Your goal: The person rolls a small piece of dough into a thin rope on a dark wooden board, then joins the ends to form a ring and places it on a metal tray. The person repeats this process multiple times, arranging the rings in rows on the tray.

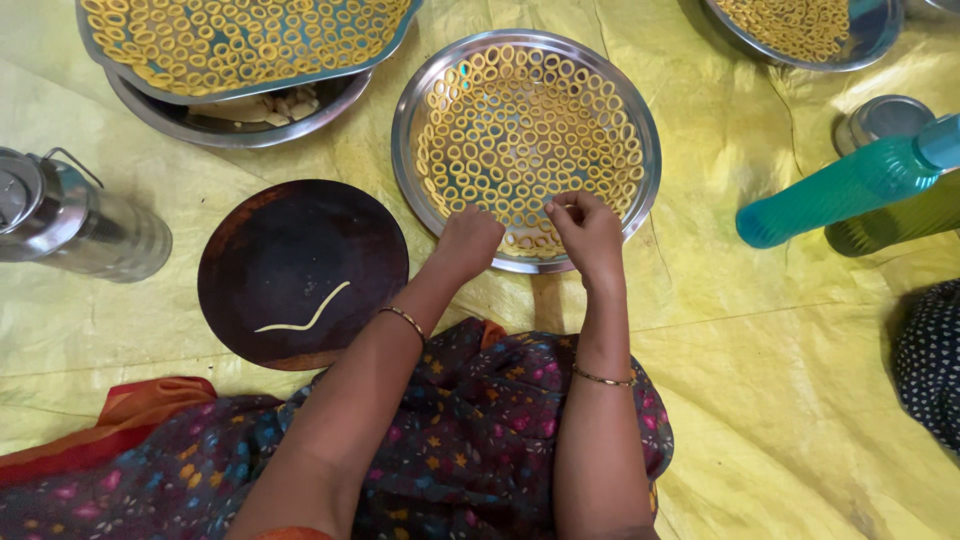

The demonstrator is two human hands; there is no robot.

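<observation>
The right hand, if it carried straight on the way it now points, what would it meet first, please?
The right hand points away from the person over the near rim of the round steel plate. Going straight on, it would probably first meet the yellow dough rings packed on that plate, though its height above them is unclear.

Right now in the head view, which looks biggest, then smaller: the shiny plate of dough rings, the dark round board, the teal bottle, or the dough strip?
1. Steel plate of rings
2. Dark round board, only a little smaller, so that's a close call
3. Teal bottle, partly cut off by the frame edge
4. Dough strip, by far the smallest
</observation>
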